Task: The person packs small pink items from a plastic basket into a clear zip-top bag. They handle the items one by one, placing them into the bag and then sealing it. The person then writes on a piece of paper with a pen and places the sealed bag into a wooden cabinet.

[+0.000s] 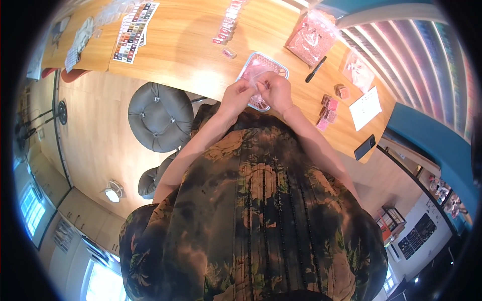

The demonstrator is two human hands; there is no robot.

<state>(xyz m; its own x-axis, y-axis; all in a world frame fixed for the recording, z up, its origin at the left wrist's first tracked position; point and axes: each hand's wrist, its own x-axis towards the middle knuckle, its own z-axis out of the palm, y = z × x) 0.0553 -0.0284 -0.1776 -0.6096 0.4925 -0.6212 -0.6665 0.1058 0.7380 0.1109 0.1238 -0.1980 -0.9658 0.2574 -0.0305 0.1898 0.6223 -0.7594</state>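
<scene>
Over the rounded mesh tray (281,64), left hand (237,93) and right hand (275,90) both pinched on a crinkly clear plastic bag (256,75).

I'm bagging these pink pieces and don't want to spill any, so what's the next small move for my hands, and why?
Probably keep the small clear plastic bag directly above the grey rectangular tray of pink pieces while working its mouth. Both the left hand and right hand pinch the bag over the tray at the wooden table's edge, so anything dropped should land in the tray. Whether the bag is open is unclear.
</scene>
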